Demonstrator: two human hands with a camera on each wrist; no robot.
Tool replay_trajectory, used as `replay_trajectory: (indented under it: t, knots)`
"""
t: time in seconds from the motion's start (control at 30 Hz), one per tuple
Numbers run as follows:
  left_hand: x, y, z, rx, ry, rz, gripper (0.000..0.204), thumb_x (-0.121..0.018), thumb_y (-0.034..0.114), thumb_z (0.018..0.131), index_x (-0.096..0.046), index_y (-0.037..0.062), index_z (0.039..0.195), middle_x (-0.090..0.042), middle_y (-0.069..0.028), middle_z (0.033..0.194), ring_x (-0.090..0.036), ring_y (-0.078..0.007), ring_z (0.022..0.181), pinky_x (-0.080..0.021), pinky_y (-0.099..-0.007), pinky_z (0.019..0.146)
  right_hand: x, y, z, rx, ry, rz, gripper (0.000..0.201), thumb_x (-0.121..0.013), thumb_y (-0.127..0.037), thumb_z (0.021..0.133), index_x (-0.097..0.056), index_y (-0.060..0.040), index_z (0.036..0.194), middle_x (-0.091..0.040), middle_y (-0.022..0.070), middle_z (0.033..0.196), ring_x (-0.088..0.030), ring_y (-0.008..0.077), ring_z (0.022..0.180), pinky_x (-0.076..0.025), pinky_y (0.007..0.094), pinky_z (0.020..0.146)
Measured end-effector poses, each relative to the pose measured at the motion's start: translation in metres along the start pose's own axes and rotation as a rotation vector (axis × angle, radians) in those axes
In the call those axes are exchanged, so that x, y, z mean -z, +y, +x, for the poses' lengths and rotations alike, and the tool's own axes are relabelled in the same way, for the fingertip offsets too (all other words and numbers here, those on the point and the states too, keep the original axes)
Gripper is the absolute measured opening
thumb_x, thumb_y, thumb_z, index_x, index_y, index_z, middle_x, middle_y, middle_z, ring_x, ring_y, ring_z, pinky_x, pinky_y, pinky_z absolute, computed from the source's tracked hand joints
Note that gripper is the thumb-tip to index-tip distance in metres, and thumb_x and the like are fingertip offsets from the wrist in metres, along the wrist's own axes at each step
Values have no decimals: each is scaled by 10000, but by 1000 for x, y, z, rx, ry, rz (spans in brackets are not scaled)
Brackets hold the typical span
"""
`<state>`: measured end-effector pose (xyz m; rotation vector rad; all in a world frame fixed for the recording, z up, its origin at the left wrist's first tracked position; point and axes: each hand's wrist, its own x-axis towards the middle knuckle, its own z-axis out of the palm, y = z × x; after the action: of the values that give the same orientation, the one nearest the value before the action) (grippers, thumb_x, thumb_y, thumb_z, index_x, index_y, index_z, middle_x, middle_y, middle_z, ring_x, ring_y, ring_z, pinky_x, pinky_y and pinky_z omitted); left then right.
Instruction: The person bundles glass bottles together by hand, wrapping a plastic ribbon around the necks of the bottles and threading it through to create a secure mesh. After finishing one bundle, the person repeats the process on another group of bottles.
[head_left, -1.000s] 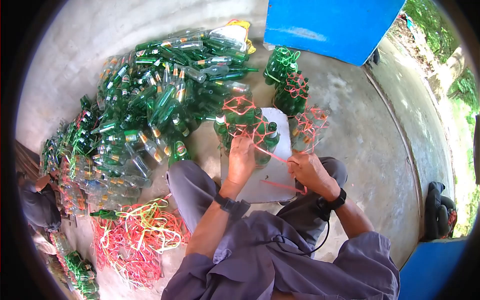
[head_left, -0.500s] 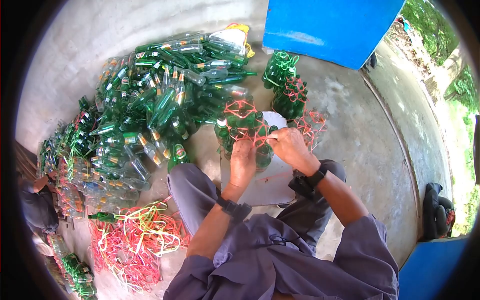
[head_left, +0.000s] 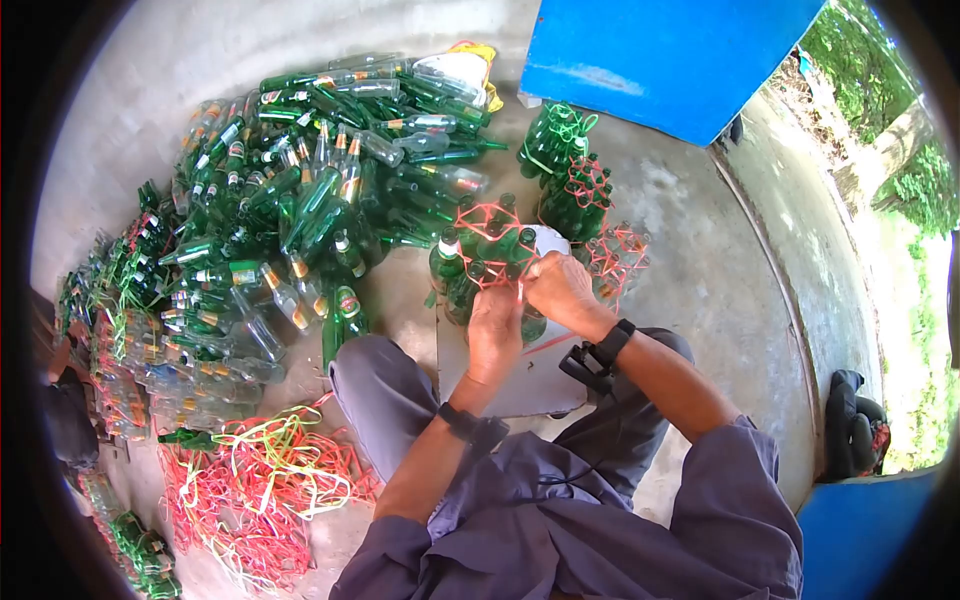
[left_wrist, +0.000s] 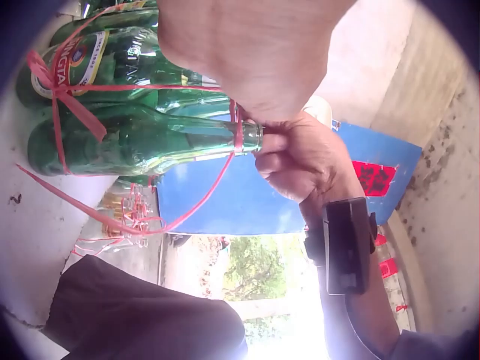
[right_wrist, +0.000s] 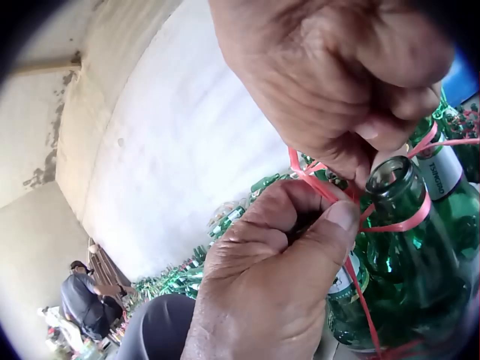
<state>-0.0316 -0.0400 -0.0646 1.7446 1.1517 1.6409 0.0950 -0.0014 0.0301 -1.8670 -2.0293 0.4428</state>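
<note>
A bundle of green glass bottles stands upright on a pale board, pink plastic strap woven round the necks. My left hand is at the near side of the bundle. In the right wrist view that left hand pinches the strap between thumb and forefinger, close beside a bottle mouth. My right hand meets it from the right, fingers curled and pinching the strap at the neck; its fingertips are partly hidden. A loose strap tail loops down past the bottle in the left wrist view.
A large heap of loose bottles lies to the left, with a tangle of pink and yellow strap nearer me. Tied bundles stand beyond the board to the right. A blue panel is behind. Another person sits farther off.
My right hand has moved left and away from me, from pulling a strap end out at the right to the bottle necks beside my left hand. The left hand stays at the bundle.
</note>
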Motion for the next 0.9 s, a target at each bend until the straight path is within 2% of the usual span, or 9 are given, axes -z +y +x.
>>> replay_trajectory:
  t: [0.07, 0.3, 0.53, 0.63, 0.7, 0.73, 0.8, 0.83, 0.9]
  knots:
    - [1, 1, 1, -51, -8, 38, 210, -657, -90, 820, -646, 28, 994, -607, -126, 935, -588, -342, 889, -497, -415, 797, -2, -5, 1, -45, -9, -44, 195, -692, -209, 806, -726, -19, 782, -695, 252, 813, -688, 439, 767, -549, 504, 711]
    - [1, 0, 2, -96, 43, 5, 199, -665, -78, 800, -670, 34, 965, -621, -123, 904, -604, -344, 869, -497, -411, 802, -2, -13, 2, -103, -98, -147, 225, -695, -253, 816, -732, -31, 819, -708, 241, 828, -696, 435, 816, -550, 521, 749]
    - [6, 6, 2, -53, 39, 105, 182, -687, -7, 817, -690, 66, 984, -657, -96, 966, -612, -311, 955, -465, -403, 882, 3, -16, 6, -154, -112, -155, 224, -694, -268, 815, -738, -48, 807, -710, 226, 818, -697, 418, 813, -552, 488, 735]
    - [6, 7, 3, -65, 50, 136, 166, -688, 15, 826, -692, 77, 980, -663, -94, 977, -616, -304, 954, -454, -409, 891, -10, 4, 14, -233, -242, 50, 187, -667, -219, 841, -725, -52, 782, -710, 194, 802, -702, 370, 776, -547, 473, 705]
    - [6, 8, 3, -65, 55, 143, 160, -686, 21, 830, -692, 80, 979, -665, -93, 980, -616, -300, 950, -451, -410, 892, -40, 45, 22, 61, -187, 384, 260, -686, -64, 808, -603, -23, 565, -565, 29, 573, -485, 77, 519, -409, 309, 487]
    - [6, 9, 3, -71, 68, 149, 158, -687, 26, 833, -693, 82, 981, -669, -88, 983, -618, -298, 945, -452, -410, 889, -29, 29, 18, 60, -189, 380, 260, -686, -64, 808, -603, -23, 565, -565, 29, 573, -485, 77, 519, -409, 309, 487]
    - [5, 9, 3, -77, 86, 155, 156, -688, 30, 837, -693, 84, 983, -672, -83, 987, -619, -296, 940, -452, -409, 886, -5, 1, 10, -191, -283, 647, 214, -682, -35, 806, -629, -50, 599, -565, -20, 586, -450, 69, 479, -322, 303, 423]
    - [6, 8, 2, -84, 88, 172, 147, -688, 34, 848, -695, 86, 986, -672, -78, 986, -620, -292, 934, -451, -408, 883, -5, 2, 10, -191, -285, 645, 214, -682, -35, 806, -629, -50, 599, -565, -20, 586, -450, 69, 479, -322, 303, 423]
    - [6, 9, 2, -90, 88, 189, 138, -687, 38, 859, -697, 88, 988, -673, -73, 985, -622, -288, 927, -451, -408, 880, 0, 10, 11, 74, -439, 462, 121, -678, -30, 810, -659, -55, 693, -540, -24, 589, -397, 55, 450, -236, 273, 399]
